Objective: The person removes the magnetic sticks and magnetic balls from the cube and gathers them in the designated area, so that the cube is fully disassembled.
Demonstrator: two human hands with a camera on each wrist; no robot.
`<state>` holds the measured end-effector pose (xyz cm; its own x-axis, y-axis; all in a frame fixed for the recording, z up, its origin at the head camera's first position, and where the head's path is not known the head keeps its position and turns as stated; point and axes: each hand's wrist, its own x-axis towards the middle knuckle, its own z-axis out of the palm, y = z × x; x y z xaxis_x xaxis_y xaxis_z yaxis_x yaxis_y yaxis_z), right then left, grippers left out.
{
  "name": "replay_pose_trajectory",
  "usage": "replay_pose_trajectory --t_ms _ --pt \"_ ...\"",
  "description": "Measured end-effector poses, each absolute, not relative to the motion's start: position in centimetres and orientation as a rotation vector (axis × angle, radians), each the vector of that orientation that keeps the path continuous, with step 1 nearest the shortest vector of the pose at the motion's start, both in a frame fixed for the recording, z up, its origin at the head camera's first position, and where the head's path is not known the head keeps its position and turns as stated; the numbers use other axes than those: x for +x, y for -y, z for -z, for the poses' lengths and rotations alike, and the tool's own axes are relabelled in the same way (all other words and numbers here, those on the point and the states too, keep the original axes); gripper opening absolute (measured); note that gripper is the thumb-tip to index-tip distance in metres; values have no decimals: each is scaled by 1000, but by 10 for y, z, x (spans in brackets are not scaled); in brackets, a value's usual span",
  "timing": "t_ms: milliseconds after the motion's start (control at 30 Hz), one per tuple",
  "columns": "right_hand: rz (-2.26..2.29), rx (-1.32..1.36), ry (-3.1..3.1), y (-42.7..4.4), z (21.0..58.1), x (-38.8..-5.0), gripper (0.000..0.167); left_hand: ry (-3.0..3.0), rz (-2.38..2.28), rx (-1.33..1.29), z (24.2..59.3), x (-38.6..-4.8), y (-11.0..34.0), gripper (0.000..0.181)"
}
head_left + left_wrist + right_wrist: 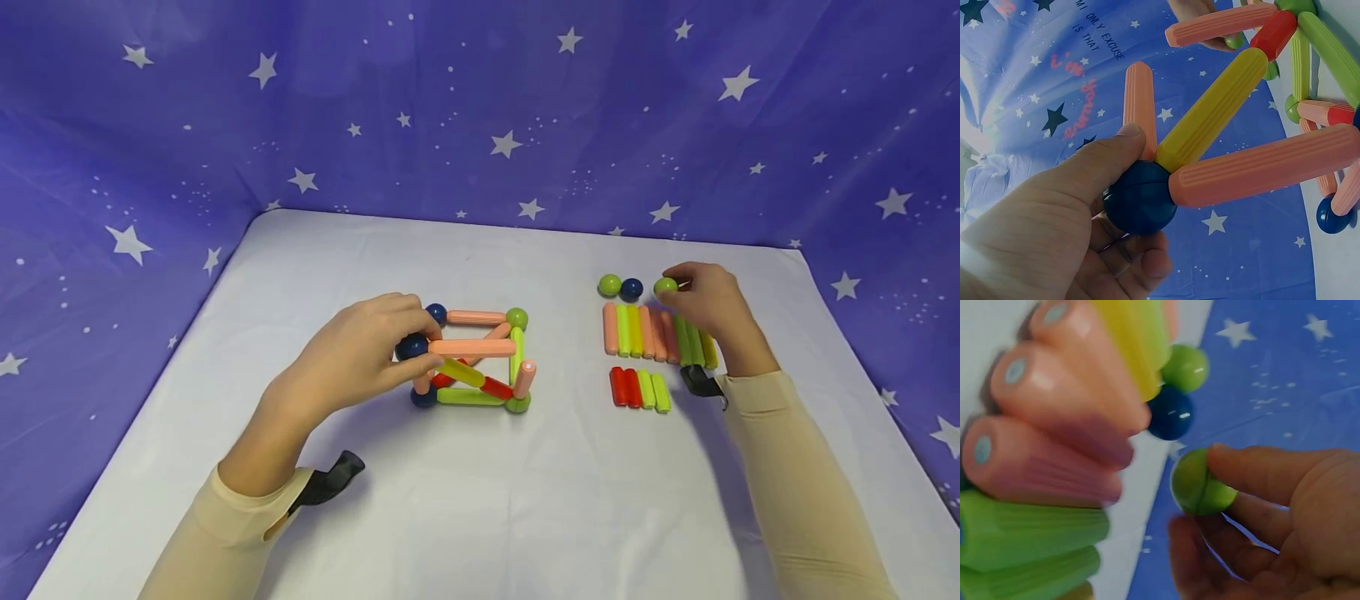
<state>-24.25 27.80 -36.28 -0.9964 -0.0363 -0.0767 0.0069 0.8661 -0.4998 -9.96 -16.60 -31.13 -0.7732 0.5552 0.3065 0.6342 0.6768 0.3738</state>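
My left hand [360, 350] grips a dark blue ball [1141, 197] at an upper corner of a frame built from magnetic rods and balls. From that ball run a pink rod [1266, 164], a yellow rod [1213, 109] and a short-looking pink rod [1139, 103] beside the thumb. A red rod [497, 387] continues the yellow one to a green ball [517, 401] at the frame's lower right corner. Over at the right, my right hand [712, 300] pinches a loose green ball [1200, 481] between thumb and fingers, just behind the row of rods.
Another green ball [610, 286] and a blue ball [632, 289] lie side by side left of the right hand. In front are a row of long rods [648, 333] and several short red and green rods [640, 389]. A starry purple cloth [480, 108] stands behind the white table [480, 500].
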Motion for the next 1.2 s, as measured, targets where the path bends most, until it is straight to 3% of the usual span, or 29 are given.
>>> replay_pose_trajectory --t_ms 300,900,1067,1200 --pt "663 18 -2893 -278 385 -272 42 2721 699 -979 311 -100 166 19" --pt "660 43 -2925 -276 384 -264 47 2715 660 -994 309 -99 166 18" --pt "610 -96 -3037 -262 368 -244 44 2720 658 -991 310 -99 166 18" --pt "749 -408 -3077 -225 345 -214 36 2719 655 -983 311 -99 166 18"
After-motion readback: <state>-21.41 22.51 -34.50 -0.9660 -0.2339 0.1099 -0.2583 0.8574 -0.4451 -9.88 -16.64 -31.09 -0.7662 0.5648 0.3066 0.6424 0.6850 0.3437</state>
